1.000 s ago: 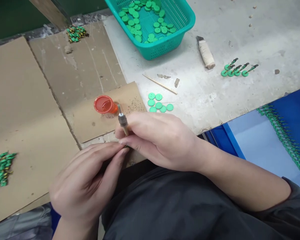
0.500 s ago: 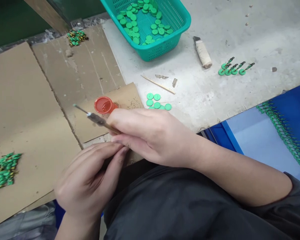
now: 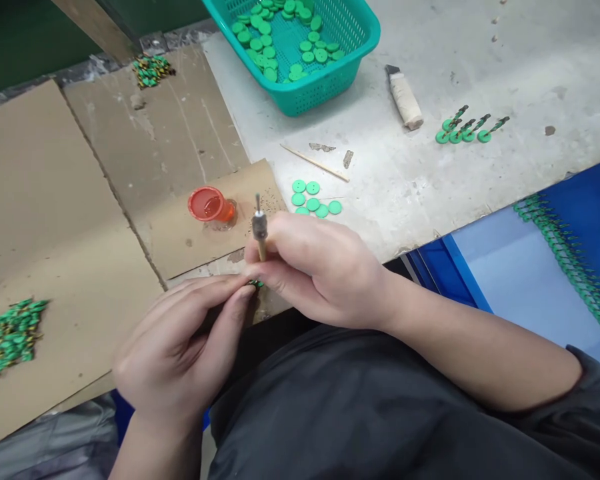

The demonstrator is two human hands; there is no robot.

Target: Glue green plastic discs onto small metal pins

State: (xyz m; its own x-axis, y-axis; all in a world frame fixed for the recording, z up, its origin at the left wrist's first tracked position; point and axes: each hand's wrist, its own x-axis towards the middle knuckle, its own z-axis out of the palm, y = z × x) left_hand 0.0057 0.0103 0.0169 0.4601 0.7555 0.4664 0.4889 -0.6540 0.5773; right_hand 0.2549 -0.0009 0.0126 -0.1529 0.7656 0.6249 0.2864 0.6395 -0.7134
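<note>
My right hand [image 3: 320,270] grips a thin tool [image 3: 259,230] with a wooden handle and a metal tip, held nearly upright just beside a small orange cup [image 3: 209,205]. My left hand [image 3: 180,350] pinches a small green piece [image 3: 255,284] between thumb and fingers, right under the right hand's fingertips; most of the piece is hidden. Both hands meet at the near edge of a brown cardboard sheet [image 3: 180,237]. A few loose green buttons [image 3: 313,198] lie just beyond my right hand.
A teal basket [image 3: 325,73] of green buttons stands at the back. Heaps of finished green pieces lie at the far left [image 3: 11,337] and back left [image 3: 151,69]. A wrapped knife [image 3: 404,99], a wooden stick [image 3: 316,164], several assembled green pieces [image 3: 467,128] and a blue bin [image 3: 530,280] lie right.
The tool swung out to the left half a second ago and has swung back upright. My left hand stayed pinched on the piece; the view shifted slightly.
</note>
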